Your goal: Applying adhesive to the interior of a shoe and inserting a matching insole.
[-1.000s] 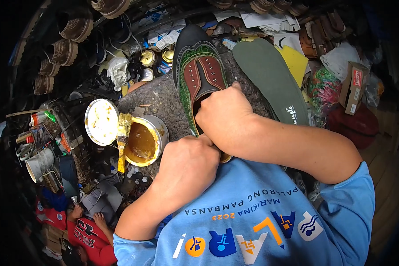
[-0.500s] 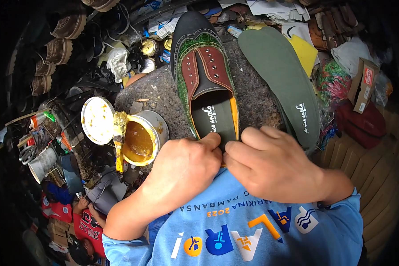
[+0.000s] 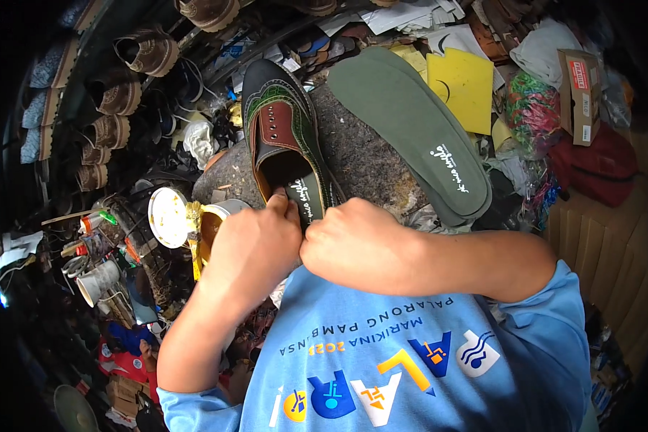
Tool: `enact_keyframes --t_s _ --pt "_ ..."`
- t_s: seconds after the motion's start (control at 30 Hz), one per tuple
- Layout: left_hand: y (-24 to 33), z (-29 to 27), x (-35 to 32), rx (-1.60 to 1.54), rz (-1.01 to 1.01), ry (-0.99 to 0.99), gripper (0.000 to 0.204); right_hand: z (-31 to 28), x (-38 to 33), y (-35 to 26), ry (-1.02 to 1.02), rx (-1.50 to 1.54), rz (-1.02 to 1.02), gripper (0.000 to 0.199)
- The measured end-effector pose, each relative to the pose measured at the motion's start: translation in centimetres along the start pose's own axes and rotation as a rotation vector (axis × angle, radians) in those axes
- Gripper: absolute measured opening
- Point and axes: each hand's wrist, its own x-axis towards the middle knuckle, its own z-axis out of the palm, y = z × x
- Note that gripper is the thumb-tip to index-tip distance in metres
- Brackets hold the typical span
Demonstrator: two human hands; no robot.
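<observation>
A wingtip shoe [image 3: 275,124] in black, green and reddish brown lies with its toe away from me and its heel close to my body. A dark green insole [image 3: 311,196] with white lettering shows inside its opening. My left hand [image 3: 258,241] grips the left side of the heel end, a finger or thumb reaching inside onto the insole. Curled around the right side of the heel, my right hand [image 3: 353,245] has its fingertips hidden. Both hands are closed, almost touching each other. The heel itself is covered by them.
Right of the shoe, loose green insoles [image 3: 410,129] lie stacked on a dark stone block [image 3: 363,155]. At left stand a glue tub [image 3: 227,209], its lid [image 3: 168,216] and a glue-caked brush [image 3: 194,234]. Brown shoes [image 3: 147,52] line a rack at upper left. A cardboard box [image 3: 578,97] sits at right.
The shoe has shifted left and tilted, its toe pointing more to the left. Both hands moved left with it and still hold the heel end. The whole view has shifted too.
</observation>
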Motion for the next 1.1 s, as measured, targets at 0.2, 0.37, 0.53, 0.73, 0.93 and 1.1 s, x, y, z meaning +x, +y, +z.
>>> enact_keyframes --t_s 0.2,0.37,0.53,0.73,0.93,1.1 --pt "-0.3 -3.7 1.1 -0.2 0.031 -0.09 0.043 0.2 0.1 0.5 0.001 0.037 -0.018 0.008" --pt "-0.2 -1.8 4.5 -0.218 -0.091 0.166 0.02 0.6 0.3 1.0 -0.082 0.07 -0.021 0.014" --pt "-1.5 0.7 8.6 -0.38 -0.279 -0.046 0.012 1.0 0.7 1.1 -0.038 0.053 -0.032 0.015" --pt "-2.6 -0.1 10.2 -0.189 -0.224 -0.194 0.017 1.5 0.9 0.9 0.038 0.026 -0.01 0.013" --pt "-3.1 -1.7 8.4 -0.223 -0.055 -0.258 0.016 1.7 1.1 0.9 0.014 -0.004 -0.011 0.014" --pt "-2.9 -2.8 8.5 -0.033 0.152 -0.392 0.023 2.2 0.7 1.4 0.059 -0.043 -0.004 0.014"
